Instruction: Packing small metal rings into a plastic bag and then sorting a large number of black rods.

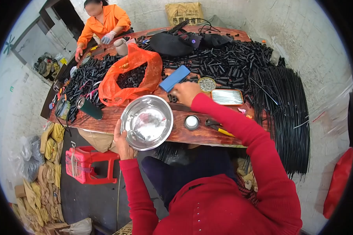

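Scuffed pale walls [302, 35] surround a dark floor [92, 201] and red stool [99, 155].

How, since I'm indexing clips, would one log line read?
Left hand: holds metal bowl | Right hand: at small black parts | Nearby: orange bag

From the wearer's head, a wide fisheye looks down across the worktable [179, 135].

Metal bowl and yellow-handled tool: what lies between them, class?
In the head view, a small round white-topped container sits between the bowl and the tool.
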Demonstrator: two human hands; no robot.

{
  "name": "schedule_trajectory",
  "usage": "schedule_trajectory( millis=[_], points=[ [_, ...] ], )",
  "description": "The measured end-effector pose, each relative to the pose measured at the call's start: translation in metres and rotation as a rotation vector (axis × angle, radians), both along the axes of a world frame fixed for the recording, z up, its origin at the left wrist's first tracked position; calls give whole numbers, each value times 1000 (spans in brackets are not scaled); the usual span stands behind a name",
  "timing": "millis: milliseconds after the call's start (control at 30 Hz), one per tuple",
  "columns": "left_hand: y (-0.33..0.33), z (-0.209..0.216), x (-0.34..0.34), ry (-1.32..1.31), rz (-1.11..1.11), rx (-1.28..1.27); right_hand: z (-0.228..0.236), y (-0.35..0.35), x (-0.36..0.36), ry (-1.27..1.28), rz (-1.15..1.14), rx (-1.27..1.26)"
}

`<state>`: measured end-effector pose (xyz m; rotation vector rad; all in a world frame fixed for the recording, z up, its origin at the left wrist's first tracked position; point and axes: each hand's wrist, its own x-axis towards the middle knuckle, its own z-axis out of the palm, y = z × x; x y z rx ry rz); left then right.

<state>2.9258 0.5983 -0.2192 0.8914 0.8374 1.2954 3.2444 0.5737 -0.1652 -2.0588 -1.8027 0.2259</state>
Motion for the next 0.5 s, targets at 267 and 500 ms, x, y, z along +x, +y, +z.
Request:
schedule_trajectory(
  millis=[267, 500],
  points=[
    [-2, -1, 12, 78, 78, -29, -31, -13, 42, -55, 100, -52],
    [-43, 47, 30, 1088, 362, 907, -37, -17, 39, -220, 95, 33]
  ],
)
